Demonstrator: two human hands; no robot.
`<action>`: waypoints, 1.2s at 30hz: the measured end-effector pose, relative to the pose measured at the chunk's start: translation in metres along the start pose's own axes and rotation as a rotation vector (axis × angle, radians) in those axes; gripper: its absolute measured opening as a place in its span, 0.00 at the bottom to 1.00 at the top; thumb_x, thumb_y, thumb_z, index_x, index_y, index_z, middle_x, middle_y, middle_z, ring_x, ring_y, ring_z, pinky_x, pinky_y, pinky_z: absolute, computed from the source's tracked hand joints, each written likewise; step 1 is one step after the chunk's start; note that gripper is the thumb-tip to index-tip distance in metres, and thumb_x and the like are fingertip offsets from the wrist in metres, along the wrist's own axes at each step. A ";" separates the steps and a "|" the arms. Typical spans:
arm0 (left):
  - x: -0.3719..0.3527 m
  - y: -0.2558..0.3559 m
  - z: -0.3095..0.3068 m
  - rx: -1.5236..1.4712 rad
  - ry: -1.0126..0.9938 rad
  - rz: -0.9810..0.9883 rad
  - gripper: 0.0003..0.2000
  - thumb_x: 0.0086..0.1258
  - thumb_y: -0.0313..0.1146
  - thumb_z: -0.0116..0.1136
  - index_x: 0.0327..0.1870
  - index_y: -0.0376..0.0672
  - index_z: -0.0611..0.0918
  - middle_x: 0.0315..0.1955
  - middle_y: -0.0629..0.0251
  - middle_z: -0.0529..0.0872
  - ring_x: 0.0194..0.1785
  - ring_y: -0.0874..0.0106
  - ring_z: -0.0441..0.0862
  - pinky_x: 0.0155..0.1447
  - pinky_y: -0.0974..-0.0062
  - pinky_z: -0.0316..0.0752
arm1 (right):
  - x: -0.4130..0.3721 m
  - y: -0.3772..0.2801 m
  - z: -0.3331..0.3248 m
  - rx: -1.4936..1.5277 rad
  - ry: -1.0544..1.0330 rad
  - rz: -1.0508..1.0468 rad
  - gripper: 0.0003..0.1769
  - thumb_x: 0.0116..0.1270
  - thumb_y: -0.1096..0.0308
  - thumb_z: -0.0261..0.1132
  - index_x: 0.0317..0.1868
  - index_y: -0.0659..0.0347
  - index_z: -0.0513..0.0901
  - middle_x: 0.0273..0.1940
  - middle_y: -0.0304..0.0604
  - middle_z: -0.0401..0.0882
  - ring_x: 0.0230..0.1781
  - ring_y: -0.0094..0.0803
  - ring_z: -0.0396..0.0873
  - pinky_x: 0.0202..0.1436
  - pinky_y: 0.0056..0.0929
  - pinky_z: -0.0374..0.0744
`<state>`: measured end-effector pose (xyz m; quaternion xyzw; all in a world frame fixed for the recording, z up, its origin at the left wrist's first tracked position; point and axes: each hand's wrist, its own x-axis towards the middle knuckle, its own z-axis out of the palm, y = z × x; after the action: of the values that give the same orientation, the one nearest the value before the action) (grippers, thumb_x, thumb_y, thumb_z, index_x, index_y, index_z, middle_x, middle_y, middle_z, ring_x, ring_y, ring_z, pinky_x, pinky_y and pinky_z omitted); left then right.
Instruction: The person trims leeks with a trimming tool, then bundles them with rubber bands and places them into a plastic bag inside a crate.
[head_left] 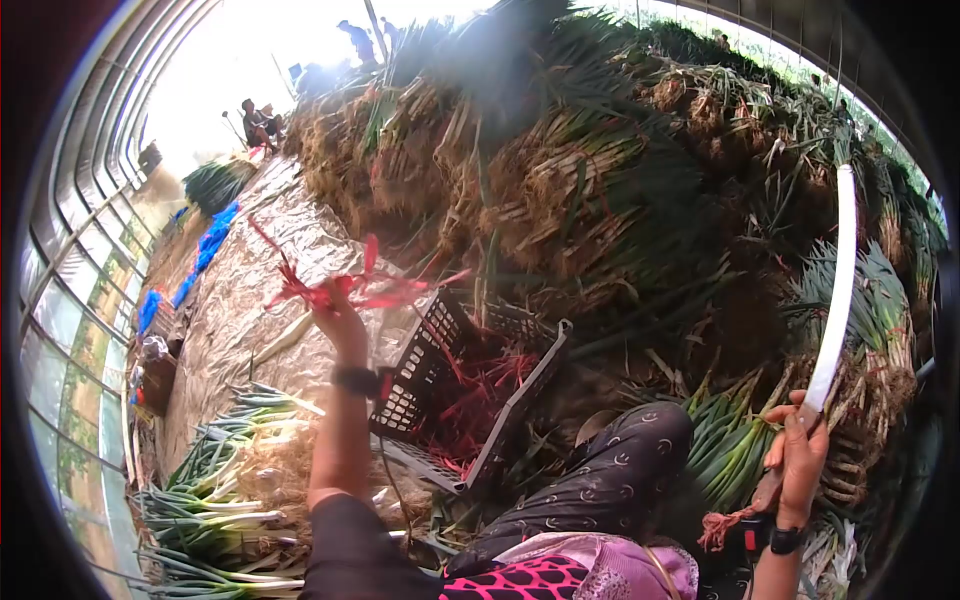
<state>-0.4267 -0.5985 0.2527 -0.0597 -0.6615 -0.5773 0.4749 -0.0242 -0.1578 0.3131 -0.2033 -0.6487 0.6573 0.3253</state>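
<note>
Left hand [338, 312] is raised at about 9 o'clock from centre, fist closed around a bunch of ties [385, 290]. They're thin red ribbon-like strips, crinkly, fanning out both sides of the fist. There's a dark watch [357, 380] on that wrist.

Right hand [800, 455] is way over at 4 o'clock, fingers wrapped tight round the bottom of a strip [838, 290]. It's long, smooth, white and slightly curved, and runs up toward 2 o'clock. Can't tell if it's a blade or a peeled stalk. A frayed reddish cord [715, 527] hangs just below the grip. The two hands are well apart, with a knee [620, 470] in dark patterned fabric between them.

A crate [425, 365] sits at 4 o'clock from the left hand, near the forearm. It's black plastic mesh, tipped on its side, with more red strips inside.

Behind it all is a huge pile [560, 180] of green onions, stacked with the hairy brown roots facing out. Another bundle [215, 490] lies at 7 o'clock, white shafts and green tops. A wrinkly, shiny sheet [250, 290] covers the ground. A few people [258, 122] are far off at 11 o'clock.
</note>
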 end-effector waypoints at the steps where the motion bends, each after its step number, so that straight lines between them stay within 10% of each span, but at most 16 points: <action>1: -0.018 -0.016 -0.005 0.071 -0.036 -0.133 0.14 0.73 0.38 0.51 0.32 0.37 0.82 0.24 0.66 0.83 0.28 0.80 0.73 0.30 0.78 0.64 | 0.002 0.004 0.007 -0.015 -0.009 0.018 0.16 0.71 0.68 0.55 0.54 0.66 0.67 0.34 0.44 0.79 0.15 0.15 0.66 0.18 0.14 0.68; 4: -0.096 -0.104 -0.023 0.492 -0.493 0.123 0.12 0.71 0.33 0.47 0.44 0.36 0.81 0.30 0.59 0.84 0.33 0.73 0.79 0.34 0.70 0.74 | 0.004 0.017 0.028 -0.038 -0.038 0.096 0.16 0.71 0.66 0.56 0.54 0.66 0.68 0.33 0.43 0.79 0.14 0.15 0.67 0.18 0.13 0.67; 5: -0.129 -0.124 -0.022 0.870 -1.002 -0.296 0.17 0.63 0.39 0.60 0.48 0.37 0.79 0.36 0.52 0.84 0.41 0.66 0.82 0.42 0.66 0.77 | 0.005 0.023 0.033 -0.027 -0.094 0.111 0.16 0.72 0.65 0.55 0.54 0.65 0.68 0.33 0.43 0.79 0.15 0.15 0.68 0.18 0.13 0.68; 8: -0.195 -0.127 -0.051 1.199 -1.749 -0.497 0.56 0.37 0.42 0.78 0.71 0.55 0.53 0.65 0.39 0.58 0.59 0.44 0.72 0.58 0.53 0.73 | 0.004 0.035 0.049 0.068 -0.193 0.158 0.15 0.73 0.63 0.51 0.52 0.64 0.68 0.33 0.43 0.79 0.15 0.17 0.69 0.18 0.13 0.69; 13: -0.191 0.012 -0.009 0.467 -1.597 0.083 0.09 0.63 0.31 0.53 0.41 0.40 0.81 0.35 0.50 0.82 0.40 0.58 0.82 0.43 0.62 0.77 | 0.010 0.065 0.078 0.172 -0.353 0.311 0.17 0.73 0.57 0.52 0.54 0.60 0.68 0.41 0.43 0.78 0.36 0.24 0.76 0.41 0.22 0.75; 17: -0.236 0.136 0.015 -0.487 -1.601 -0.662 0.20 0.69 0.40 0.54 0.53 0.33 0.75 0.46 0.58 0.81 0.51 0.66 0.78 0.57 0.67 0.71 | 0.010 0.100 0.127 0.296 -0.518 0.433 0.19 0.73 0.57 0.52 0.58 0.58 0.65 0.49 0.43 0.76 0.51 0.27 0.71 0.56 0.25 0.71; 19: -0.264 0.175 0.014 -0.821 -1.367 -1.103 0.19 0.70 0.41 0.55 0.54 0.37 0.73 0.35 0.66 0.79 0.39 0.76 0.77 0.43 0.76 0.73 | 0.000 0.116 0.142 0.353 -0.583 0.484 0.20 0.73 0.57 0.52 0.59 0.57 0.64 0.52 0.43 0.74 0.51 0.28 0.72 0.58 0.27 0.71; 21: -0.266 0.180 0.011 -0.659 -1.384 -1.293 0.13 0.69 0.39 0.58 0.46 0.40 0.75 0.28 0.73 0.76 0.29 0.82 0.73 0.31 0.83 0.68 | -0.007 0.117 0.148 0.276 -0.679 0.425 0.24 0.73 0.56 0.53 0.63 0.57 0.62 0.52 0.42 0.74 0.51 0.26 0.71 0.59 0.26 0.69; 25: -0.272 0.148 -0.014 -0.366 -0.983 -1.041 0.04 0.66 0.33 0.55 0.35 0.44 0.75 0.23 0.75 0.74 0.23 0.84 0.70 0.24 0.83 0.65 | -0.016 0.094 0.129 0.021 -0.786 0.241 0.41 0.69 0.49 0.58 0.73 0.58 0.50 0.53 0.41 0.72 0.51 0.23 0.69 0.56 0.24 0.69; 26: -0.269 0.116 -0.025 -0.474 -0.816 -1.326 0.06 0.64 0.33 0.57 0.31 0.42 0.75 0.21 0.75 0.72 0.22 0.82 0.69 0.23 0.80 0.65 | -0.018 0.094 0.114 0.024 -0.742 0.286 0.43 0.68 0.50 0.59 0.73 0.61 0.47 0.53 0.41 0.73 0.50 0.22 0.69 0.56 0.23 0.69; 28: -0.252 0.064 -0.048 -0.072 -0.493 -1.100 0.12 0.62 0.38 0.60 0.26 0.41 0.73 0.19 0.69 0.75 0.20 0.79 0.71 0.22 0.77 0.66 | -0.021 0.074 0.082 -0.042 -0.615 0.141 0.38 0.69 0.58 0.60 0.71 0.65 0.52 0.52 0.40 0.74 0.50 0.21 0.70 0.58 0.21 0.67; 31: -0.265 -0.073 -0.140 0.353 -0.406 -0.742 0.19 0.56 0.44 0.67 0.32 0.35 0.77 0.22 0.63 0.81 0.25 0.72 0.77 0.32 0.67 0.74 | -0.029 0.066 0.019 -0.046 -0.323 0.163 0.26 0.69 0.68 0.57 0.66 0.66 0.63 0.48 0.42 0.77 0.50 0.25 0.73 0.60 0.24 0.67; 33: -0.272 -0.125 -0.202 0.701 -0.459 -0.331 0.13 0.57 0.37 0.67 0.25 0.41 0.75 0.18 0.67 0.77 0.17 0.77 0.70 0.21 0.72 0.65 | -0.037 0.071 -0.033 -0.104 -0.152 0.134 0.24 0.69 0.67 0.57 0.63 0.67 0.67 0.46 0.42 0.78 0.50 0.26 0.74 0.60 0.26 0.68; 36: -0.264 -0.112 -0.240 0.518 -0.623 -0.897 0.10 0.56 0.32 0.65 0.24 0.42 0.74 0.18 0.68 0.74 0.20 0.75 0.69 0.22 0.70 0.68 | -0.056 0.063 -0.099 -0.145 0.151 0.071 0.21 0.70 0.65 0.57 0.59 0.68 0.72 0.45 0.44 0.80 0.48 0.27 0.76 0.57 0.27 0.70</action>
<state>-0.2198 -0.7078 -0.0388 0.1764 -0.8493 -0.4966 -0.0316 0.0736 -0.1218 0.2346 -0.2980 -0.6606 0.6024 0.3344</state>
